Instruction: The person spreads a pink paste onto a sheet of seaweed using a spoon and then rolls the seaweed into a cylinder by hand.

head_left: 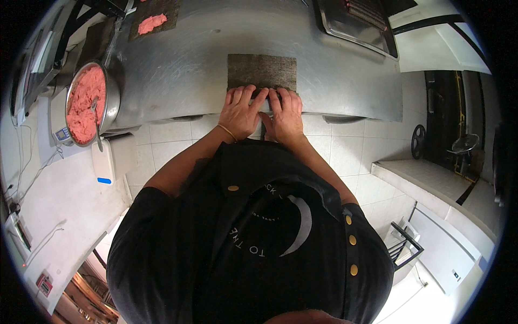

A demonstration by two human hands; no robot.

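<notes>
A dark, rough-textured seaweed sheet (262, 70) lies flat on the metal table, its near edge at the table's front. My left hand (241, 110) and my right hand (286, 114) are side by side on that near edge, fingertips over it and thumbs toward my body. Both hands grip the edge, which looks curled up under the fingers. What lies inside the curl is hidden by the fingers. A band circles my left wrist.
A metal bowl of pink paste (84, 102) with a spoon (96, 116) stands on a scale (60, 129) at the left. Another seaweed sheet with a pink lump (151, 24) lies far left. A metal tray (356, 36) with dark rolls (367, 13) sits far right.
</notes>
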